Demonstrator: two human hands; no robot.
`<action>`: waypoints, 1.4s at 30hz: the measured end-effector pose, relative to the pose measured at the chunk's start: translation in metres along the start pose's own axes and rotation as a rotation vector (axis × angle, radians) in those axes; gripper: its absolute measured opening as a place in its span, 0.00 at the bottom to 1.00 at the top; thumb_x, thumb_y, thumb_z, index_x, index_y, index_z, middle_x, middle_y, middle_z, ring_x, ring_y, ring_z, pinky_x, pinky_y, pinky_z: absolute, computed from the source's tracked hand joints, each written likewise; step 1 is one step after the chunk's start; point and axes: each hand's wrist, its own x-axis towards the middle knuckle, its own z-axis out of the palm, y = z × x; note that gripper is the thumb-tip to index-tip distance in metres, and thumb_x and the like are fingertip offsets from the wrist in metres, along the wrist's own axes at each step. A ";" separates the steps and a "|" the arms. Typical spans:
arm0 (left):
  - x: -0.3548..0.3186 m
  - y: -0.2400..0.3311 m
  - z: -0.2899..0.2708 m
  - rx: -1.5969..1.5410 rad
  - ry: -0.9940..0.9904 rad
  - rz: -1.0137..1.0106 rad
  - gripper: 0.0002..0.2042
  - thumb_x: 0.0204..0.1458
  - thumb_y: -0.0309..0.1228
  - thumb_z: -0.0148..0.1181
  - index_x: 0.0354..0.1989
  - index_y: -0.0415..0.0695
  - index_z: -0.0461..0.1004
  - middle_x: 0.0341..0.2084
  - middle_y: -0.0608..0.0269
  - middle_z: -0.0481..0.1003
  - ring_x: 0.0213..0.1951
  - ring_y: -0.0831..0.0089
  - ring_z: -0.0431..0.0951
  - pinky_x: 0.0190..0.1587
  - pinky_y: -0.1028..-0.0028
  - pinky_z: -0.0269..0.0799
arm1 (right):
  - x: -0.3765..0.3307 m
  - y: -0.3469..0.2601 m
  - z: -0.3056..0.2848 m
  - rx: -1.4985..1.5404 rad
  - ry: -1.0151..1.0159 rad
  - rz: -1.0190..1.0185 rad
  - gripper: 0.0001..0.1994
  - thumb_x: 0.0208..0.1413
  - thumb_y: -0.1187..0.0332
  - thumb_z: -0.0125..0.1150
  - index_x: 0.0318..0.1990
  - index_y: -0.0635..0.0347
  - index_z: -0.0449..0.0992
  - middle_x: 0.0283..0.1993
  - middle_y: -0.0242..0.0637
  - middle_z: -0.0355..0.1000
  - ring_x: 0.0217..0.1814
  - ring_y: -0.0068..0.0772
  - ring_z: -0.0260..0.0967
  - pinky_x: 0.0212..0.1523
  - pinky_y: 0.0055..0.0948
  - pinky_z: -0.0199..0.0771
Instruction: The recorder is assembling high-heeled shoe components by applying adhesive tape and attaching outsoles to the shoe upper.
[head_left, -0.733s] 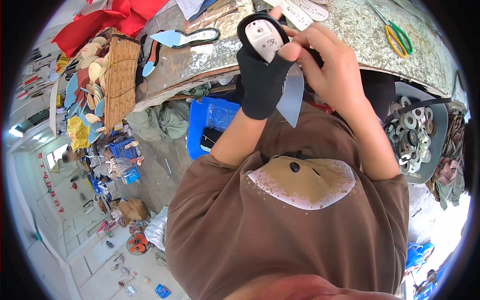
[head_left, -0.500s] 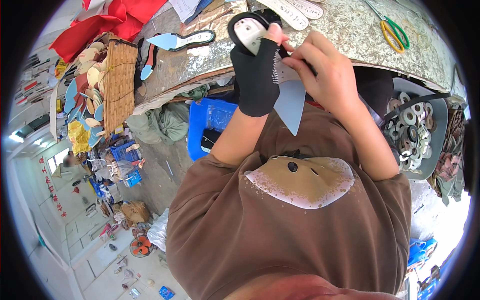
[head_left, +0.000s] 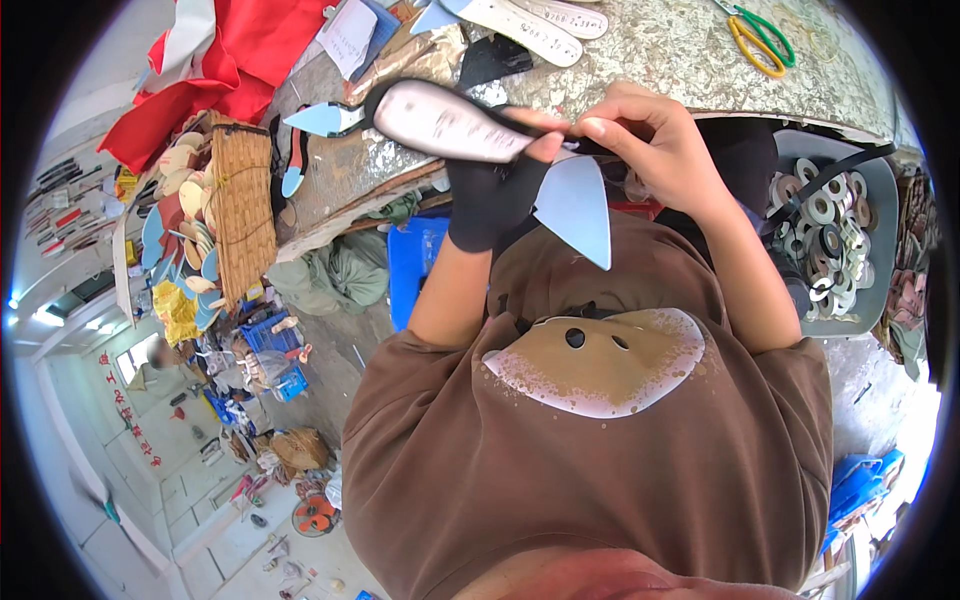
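Black edging (head_left: 372, 105) rims a pinkish-white insole (head_left: 445, 122) with blurred dark marks, held at the bench (head_left: 690, 70). The left hand (head_left: 505, 185), in a fingerless black glove (head_left: 475, 215), is closed around it. The bare right hand (head_left: 650, 145) pinches thumb to forefinger beside its end; whatever lies between is hidden. A pale-blue pointed toe (head_left: 580, 207) angles down between the hands. Farther back, 2 white insoles (head_left: 525, 30) bear handwriting.
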 end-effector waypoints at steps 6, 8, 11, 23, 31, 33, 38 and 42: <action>-0.005 0.031 0.009 -0.014 0.407 -0.047 0.11 0.54 0.28 0.62 0.37 0.31 0.74 0.31 0.48 0.80 0.32 0.67 0.80 0.39 0.71 0.76 | -0.017 -0.021 0.023 0.489 0.052 0.242 0.12 0.63 0.68 0.57 0.52 0.60 0.77 0.31 0.26 0.73 0.29 0.16 0.65 0.32 0.22 0.68; -0.007 0.025 0.013 0.092 0.457 0.094 0.11 0.54 0.29 0.62 0.37 0.31 0.73 0.31 0.49 0.80 0.32 0.67 0.80 0.39 0.71 0.76 | -0.020 -0.020 0.031 -0.011 0.123 -0.026 0.12 0.60 0.70 0.59 0.51 0.57 0.78 0.27 0.33 0.72 0.26 0.21 0.65 0.31 0.23 0.68; -0.010 0.016 0.012 0.137 0.375 0.132 0.09 0.52 0.21 0.65 0.40 0.33 0.74 0.34 0.53 0.80 0.33 0.71 0.80 0.38 0.75 0.75 | -0.009 -0.027 0.022 -0.146 0.109 -0.091 0.07 0.56 0.70 0.62 0.41 0.59 0.79 0.21 0.38 0.65 0.22 0.26 0.61 0.27 0.25 0.64; 0.021 -0.018 0.012 -0.502 -0.239 -0.260 0.24 0.59 0.55 0.52 0.40 0.41 0.70 0.35 0.58 0.72 0.40 0.70 0.72 0.44 0.70 0.69 | -0.016 0.013 0.010 0.154 0.067 0.152 0.11 0.61 0.64 0.59 0.32 0.65 0.74 0.20 0.24 0.65 0.24 0.17 0.60 0.26 0.24 0.60; 0.022 -0.017 -0.061 -0.591 -0.728 -0.847 0.35 0.43 0.54 0.69 0.50 0.38 0.67 0.31 0.59 0.75 0.34 0.70 0.77 0.40 0.72 0.70 | -0.042 0.009 -0.046 -0.506 -0.196 0.158 0.18 0.58 0.55 0.59 0.24 0.60 0.74 0.22 0.41 0.69 0.26 0.44 0.69 0.30 0.38 0.67; 0.016 -0.023 -0.070 -0.690 -0.499 -0.859 0.31 0.45 0.52 0.69 0.48 0.40 0.67 0.30 0.53 0.75 0.34 0.67 0.78 0.39 0.69 0.73 | -0.028 0.019 -0.071 -0.621 -0.110 0.077 0.12 0.57 0.58 0.61 0.32 0.58 0.76 0.35 0.39 0.74 0.40 0.45 0.73 0.41 0.38 0.72; 0.030 -0.048 -0.050 -0.826 -0.132 -0.786 0.21 0.57 0.51 0.58 0.43 0.44 0.67 0.31 0.50 0.77 0.31 0.65 0.79 0.34 0.69 0.76 | 0.011 0.109 -0.213 -1.372 0.334 0.328 0.25 0.53 0.74 0.56 0.61 0.53 0.65 0.52 0.48 0.72 0.54 0.52 0.70 0.51 0.45 0.71; 0.023 -0.052 -0.026 -0.709 -0.071 -0.676 0.24 0.58 0.54 0.55 0.45 0.43 0.66 0.34 0.45 0.76 0.34 0.61 0.78 0.38 0.68 0.77 | 0.043 0.095 -0.205 -1.438 0.161 0.457 0.25 0.49 0.76 0.54 0.58 0.54 0.63 0.47 0.49 0.73 0.50 0.55 0.70 0.46 0.49 0.72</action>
